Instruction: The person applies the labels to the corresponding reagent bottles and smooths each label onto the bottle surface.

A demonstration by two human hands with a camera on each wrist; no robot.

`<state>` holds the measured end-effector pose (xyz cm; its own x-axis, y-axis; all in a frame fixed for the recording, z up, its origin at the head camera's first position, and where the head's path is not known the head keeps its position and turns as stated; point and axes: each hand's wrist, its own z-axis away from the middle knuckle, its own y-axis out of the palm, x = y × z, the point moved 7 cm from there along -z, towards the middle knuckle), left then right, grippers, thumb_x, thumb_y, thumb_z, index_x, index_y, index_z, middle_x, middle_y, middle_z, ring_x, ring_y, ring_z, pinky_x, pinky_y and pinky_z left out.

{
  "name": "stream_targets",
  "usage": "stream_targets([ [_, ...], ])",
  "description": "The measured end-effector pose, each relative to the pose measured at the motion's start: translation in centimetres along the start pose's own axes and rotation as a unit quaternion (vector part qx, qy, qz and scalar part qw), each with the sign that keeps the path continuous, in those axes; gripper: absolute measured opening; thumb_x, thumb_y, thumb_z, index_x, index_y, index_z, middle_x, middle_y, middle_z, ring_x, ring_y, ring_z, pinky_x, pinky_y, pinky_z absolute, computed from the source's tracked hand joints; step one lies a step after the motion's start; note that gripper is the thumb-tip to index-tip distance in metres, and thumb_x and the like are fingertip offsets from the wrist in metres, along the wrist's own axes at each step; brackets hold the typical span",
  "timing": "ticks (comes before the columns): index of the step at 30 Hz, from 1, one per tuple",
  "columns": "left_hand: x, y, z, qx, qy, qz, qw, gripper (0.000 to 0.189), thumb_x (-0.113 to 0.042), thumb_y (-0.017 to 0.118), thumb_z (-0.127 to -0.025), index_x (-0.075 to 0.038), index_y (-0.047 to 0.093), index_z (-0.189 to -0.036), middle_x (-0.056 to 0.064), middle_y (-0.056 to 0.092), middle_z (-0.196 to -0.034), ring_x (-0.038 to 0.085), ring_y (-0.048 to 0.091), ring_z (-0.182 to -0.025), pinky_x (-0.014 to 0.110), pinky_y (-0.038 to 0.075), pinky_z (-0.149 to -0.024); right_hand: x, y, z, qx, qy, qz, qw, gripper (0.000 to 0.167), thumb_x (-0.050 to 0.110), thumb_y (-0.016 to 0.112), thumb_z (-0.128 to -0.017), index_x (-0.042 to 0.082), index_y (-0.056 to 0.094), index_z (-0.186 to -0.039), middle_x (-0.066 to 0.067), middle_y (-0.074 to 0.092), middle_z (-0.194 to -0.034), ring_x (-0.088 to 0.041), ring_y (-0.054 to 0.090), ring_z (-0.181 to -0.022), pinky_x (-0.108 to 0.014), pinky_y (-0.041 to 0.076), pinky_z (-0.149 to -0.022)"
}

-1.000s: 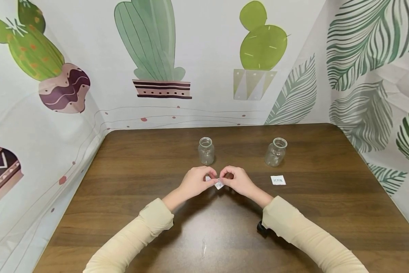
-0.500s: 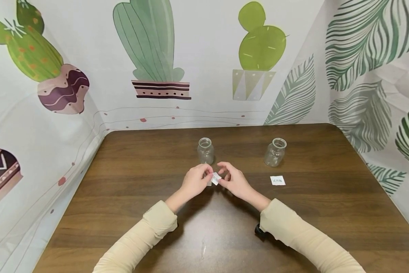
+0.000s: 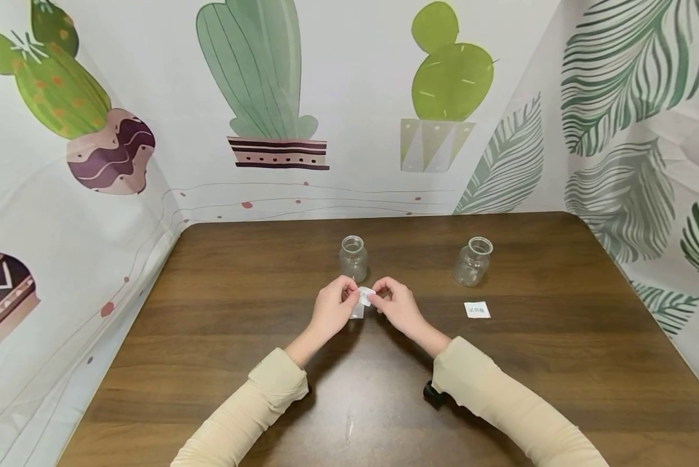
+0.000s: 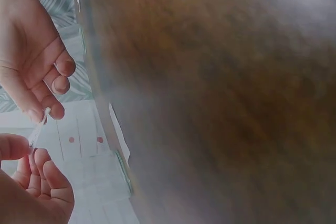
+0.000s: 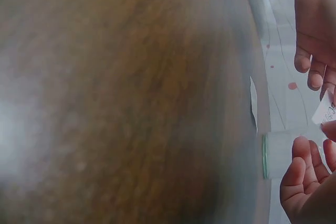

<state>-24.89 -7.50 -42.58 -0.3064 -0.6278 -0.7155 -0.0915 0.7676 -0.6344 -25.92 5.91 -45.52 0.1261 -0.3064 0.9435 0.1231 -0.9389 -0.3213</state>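
Observation:
Between my hands, in front of the left glass jar (image 3: 353,259), is a small white paper label (image 3: 365,296) with dark writing. My left hand (image 3: 333,305) pinches its left edge between thumb and forefinger. On the other edge, my right hand (image 3: 400,306) pinches it the same way. In the left wrist view the label (image 4: 39,130) appears nearly edge-on; the right wrist view shows some writing on the label (image 5: 324,109). Below my left fingertips, a white piece of paper (image 3: 357,312) lies on the table, partly hidden by the hand.
A second glass jar (image 3: 473,262) stands at the right, open-topped. In front of it lies a white label (image 3: 477,310) with printed characters. The brown wooden table (image 3: 238,272) meets a wall cloth (image 3: 361,149) patterned with cacti and leaves at its back edge.
Both hands have moved a little away from me and left with the label, toward the left jar. The label has turned between the fingers. More of the paper on the table shows.

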Motion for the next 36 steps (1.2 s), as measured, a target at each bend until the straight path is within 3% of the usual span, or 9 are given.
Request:
stream_targets([
  [5,0.9,0.1,-0.1,0.017,-0.030,0.000,0.9994,0.005,-0.014,0.059,-0.080,-0.010,0.055,-0.078,0.001,0.060,-0.072,0.007,0.052,-0.061,0.020,0.041,-0.057,-0.1,0.2,-0.7,-0.013,0.005,0.009,0.9999,0.007,0.004,0.062,-0.077,0.000,0.056,-0.077,-0.006,0.054,-0.060,-0.017,0.052,-0.046,-0.022,0.044,-0.047],
  [11,1.9,0.0,-0.6,0.037,-0.038,-0.058,0.9969,0.010,-0.022,0.060,-0.080,-0.013,0.058,-0.076,-0.001,0.063,-0.073,0.010,0.059,-0.065,0.026,0.043,-0.059,0.0,0.3,-1.8,-0.018,-0.018,0.062,0.9978,0.004,0.005,0.062,-0.077,0.003,0.060,-0.075,-0.007,0.057,-0.061,-0.010,0.051,-0.046,-0.022,0.044,-0.048],
  [16,2.5,-0.2,-1.4,0.044,-0.040,-0.108,0.9924,0.010,-0.025,0.064,-0.078,-0.016,0.062,-0.074,-0.001,0.062,-0.073,0.012,0.059,-0.067,0.029,0.043,-0.058,0.1,0.2,-2.8,-0.031,-0.049,0.156,0.9860,0.005,0.011,0.065,-0.076,0.009,0.063,-0.073,-0.002,0.062,-0.063,-0.007,0.051,-0.054,-0.021,0.041,-0.054],
  [21,3.2,-0.4,-2.4,0.049,-0.055,-0.127,0.9891,0.009,-0.026,0.065,-0.077,-0.019,0.063,-0.072,-0.004,0.064,-0.070,0.011,0.059,-0.064,0.028,0.040,-0.052,0.7,0.2,-3.6,-0.039,-0.081,0.221,0.9712,0.005,0.015,0.067,-0.075,0.012,0.064,-0.072,0.001,0.064,-0.065,-0.011,0.054,-0.059,-0.025,0.040,-0.056],
  [26,3.6,-0.7,-3.3,0.042,-0.069,-0.147,0.9858,0.009,-0.027,0.064,-0.077,-0.021,0.062,-0.071,-0.006,0.064,-0.066,0.011,0.055,-0.058,0.027,0.037,-0.048,1.0,0.4,-4.4,-0.038,-0.084,0.252,0.9634,0.004,0.016,0.067,-0.075,0.014,0.065,-0.073,0.002,0.066,-0.068,-0.011,0.056,-0.060,-0.027,0.041,-0.057],
  [36,3.8,-0.6,-4.0,0.015,-0.055,-0.182,0.9816,0.009,-0.027,0.064,-0.077,-0.020,0.063,-0.072,-0.006,0.063,-0.064,0.016,0.055,-0.056,0.029,0.038,-0.047,1.1,0.7,-5.0,-0.062,-0.090,0.290,0.9509,0.004,0.018,0.066,-0.075,0.014,0.064,-0.073,0.003,0.066,-0.068,-0.016,0.059,-0.063,-0.032,0.042,-0.056],
])
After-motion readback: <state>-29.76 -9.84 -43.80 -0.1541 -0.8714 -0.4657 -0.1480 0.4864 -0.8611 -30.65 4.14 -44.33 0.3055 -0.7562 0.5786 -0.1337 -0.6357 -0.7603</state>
